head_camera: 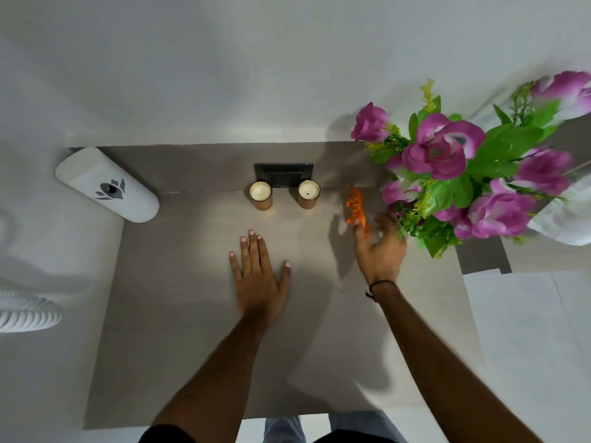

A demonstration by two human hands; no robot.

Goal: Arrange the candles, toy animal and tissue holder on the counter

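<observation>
Two candles in amber glass stand at the back of the grey counter (179, 314), the left candle (261, 195) and the right candle (309, 193), on either side of a dark wall socket. An orange toy tiger (356, 206) stands to their right. My right hand (379, 247) is blurred and touches the tiger's rear end with its fingertips; whether it grips the toy is unclear. My left hand (259, 273) lies flat on the counter, fingers spread, holding nothing. A white cylindrical tissue holder (107, 185) with a grey logo sits at the counter's back left corner.
A bouquet of purple flowers with green leaves (460, 174) fills the right side, close to my right hand and the tiger. A dark socket plate (284, 174) sits on the back wall. White wall surfaces flank the counter on both sides.
</observation>
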